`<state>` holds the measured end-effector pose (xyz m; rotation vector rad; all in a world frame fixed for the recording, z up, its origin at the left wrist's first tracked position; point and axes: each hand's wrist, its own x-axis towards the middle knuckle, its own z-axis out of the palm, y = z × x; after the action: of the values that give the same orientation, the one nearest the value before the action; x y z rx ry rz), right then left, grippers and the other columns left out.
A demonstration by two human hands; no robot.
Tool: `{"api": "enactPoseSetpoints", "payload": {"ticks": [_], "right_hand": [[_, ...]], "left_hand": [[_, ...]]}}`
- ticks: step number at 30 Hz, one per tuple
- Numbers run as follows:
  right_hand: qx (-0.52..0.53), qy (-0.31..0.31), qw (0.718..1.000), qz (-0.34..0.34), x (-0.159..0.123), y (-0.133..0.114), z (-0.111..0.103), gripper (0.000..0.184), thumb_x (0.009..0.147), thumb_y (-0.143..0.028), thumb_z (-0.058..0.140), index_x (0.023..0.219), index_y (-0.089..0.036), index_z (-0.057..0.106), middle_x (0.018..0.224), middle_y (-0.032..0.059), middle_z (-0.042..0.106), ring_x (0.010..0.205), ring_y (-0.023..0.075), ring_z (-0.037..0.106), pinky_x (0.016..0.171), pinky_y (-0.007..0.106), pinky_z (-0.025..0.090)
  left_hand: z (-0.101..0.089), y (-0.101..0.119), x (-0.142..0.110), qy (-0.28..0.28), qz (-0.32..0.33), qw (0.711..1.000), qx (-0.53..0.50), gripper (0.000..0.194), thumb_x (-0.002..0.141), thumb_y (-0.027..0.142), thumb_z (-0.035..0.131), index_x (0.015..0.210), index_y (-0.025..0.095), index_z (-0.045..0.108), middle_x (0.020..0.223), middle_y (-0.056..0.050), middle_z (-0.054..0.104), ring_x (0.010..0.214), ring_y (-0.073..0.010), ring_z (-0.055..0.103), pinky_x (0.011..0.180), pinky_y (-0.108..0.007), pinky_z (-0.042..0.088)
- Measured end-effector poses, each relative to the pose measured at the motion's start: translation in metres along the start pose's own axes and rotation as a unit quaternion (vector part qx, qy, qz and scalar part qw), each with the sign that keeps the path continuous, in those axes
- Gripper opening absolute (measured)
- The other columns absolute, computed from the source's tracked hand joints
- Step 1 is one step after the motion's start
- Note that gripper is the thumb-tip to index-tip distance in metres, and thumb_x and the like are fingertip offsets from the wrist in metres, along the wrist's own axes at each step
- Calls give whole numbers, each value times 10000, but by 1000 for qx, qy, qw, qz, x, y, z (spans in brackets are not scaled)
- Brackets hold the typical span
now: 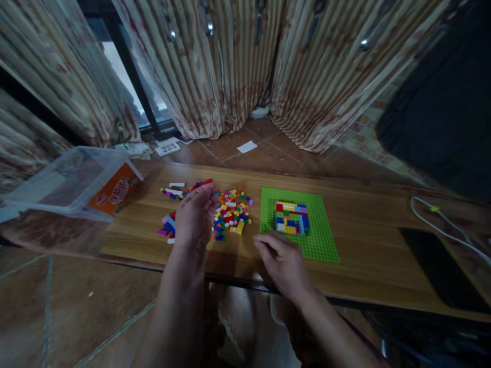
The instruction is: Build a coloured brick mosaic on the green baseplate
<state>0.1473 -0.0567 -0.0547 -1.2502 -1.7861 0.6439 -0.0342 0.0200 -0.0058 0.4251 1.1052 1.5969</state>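
My left hand (196, 214) is over the loose toy bricks (232, 212), palm turned to the right, with its fingers loosely curved and no brick visible in them. My right hand (283, 261) is at the near left corner of the green baseplate (322, 230). Its thumb and forefinger are drawn together; anything between them is too small to make out. On the baseplate stands a low, roughly square build of coloured bricks (291, 208), in red, white, blue and yellow, with a gap in its layers.
A clear plastic bin (72, 197) with an orange label is at the left end of the wooden table (230, 260). A dark flat slab (441, 266) and a white cable (445, 212) lie on the right. Striped curtains (245, 66) hang behind.
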Motion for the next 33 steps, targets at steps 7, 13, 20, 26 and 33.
{"api": "enactPoseSetpoints", "payload": {"ticks": [7, 13, 20, 26, 33], "right_hand": [[-57, -83, 995, 2, 5, -5, 44, 186, 893, -240, 546, 1031, -200, 666, 940, 65, 654, 878, 191, 630, 773, 301, 506], [-117, -95, 988, 47, 12, -13, 58, 205, 883, -289, 578, 1049, -208, 667, 986, 64, 658, 903, 206, 626, 777, 307, 492], [-176, -100, 977, 61, 15, -16, 66, 177, 876, -339, 598, 993, -232, 677, 975, 53, 660, 879, 209, 627, 723, 298, 469], [-196, -109, 972, 74, 15, -20, 68, 177, 881, -330, 585, 1003, -240, 675, 992, 51, 655, 879, 221, 631, 694, 305, 458], [-194, -107, 973, 67, 17, -21, 68, 123, 879, -285, 590, 948, -246, 684, 975, 44, 659, 859, 208, 623, 693, 296, 456]], "left_hand": [[-2, 1, -3, -1, -6, 1000, 6, 154, 614, 175, 710, 761, 140, 678, 798, -18, 692, 640, -74, 591, 614, -184, 454], [-3, 3, -4, 1, -9, 1000, 10, 162, 623, 186, 711, 775, 139, 682, 826, -26, 698, 645, -75, 592, 631, -197, 447], [-5, 3, -5, -5, -14, 1000, 2, 149, 625, 175, 723, 762, 137, 680, 833, -27, 698, 663, -72, 590, 636, -185, 448], [-5, 0, -3, -15, -14, 1000, 14, 180, 619, 204, 735, 778, 135, 687, 856, -35, 699, 672, -77, 596, 627, -193, 443], [-4, -1, -7, -14, -18, 1000, 20, 225, 600, 226, 751, 798, 142, 685, 837, -24, 692, 677, -81, 592, 658, -208, 447]]}}
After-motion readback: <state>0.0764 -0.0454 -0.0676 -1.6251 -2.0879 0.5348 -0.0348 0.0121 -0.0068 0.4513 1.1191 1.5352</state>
